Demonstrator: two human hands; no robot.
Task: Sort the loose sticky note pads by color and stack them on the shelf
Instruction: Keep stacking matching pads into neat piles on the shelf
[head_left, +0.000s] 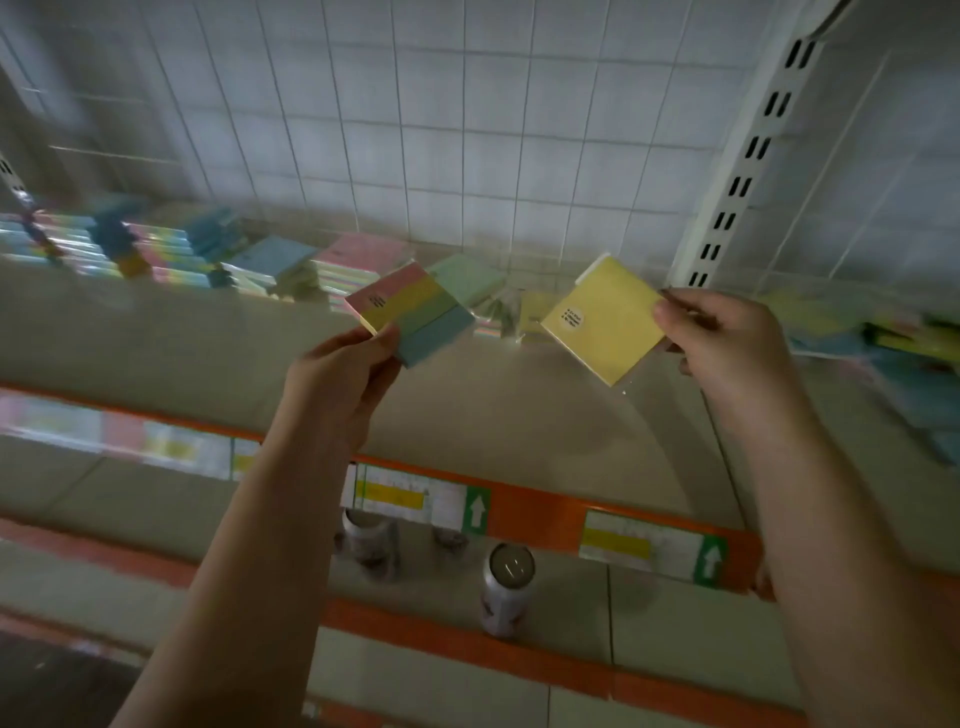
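Our left hand (343, 374) pinches a striped pad (415, 317); our right hand (727, 338) pinches a yellow pad (602, 327), both above the shelf (519, 415).

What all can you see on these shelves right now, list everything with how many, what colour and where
striped pad: one, pink, yellow, green and blue bands, held up in the left hand
yellow pad: one, pale yellow with a small round sticker, held up in the right hand
stacked pads: many, count unclear from blur, pastel blue, pink, yellow, back left of the upper shelf
green pad: one, pale green, on the shelf behind the striped pad
loose pads: several, blurred, yellow and blue, right end of the shelf
cans: at least two, silver, lower shelf
price labels: several, white, yellow and green, on the orange shelf edges
wire grid: one, white, behind the shelf
left hand: fingers pinching the striped pad
right hand: fingers pinching the yellow pad
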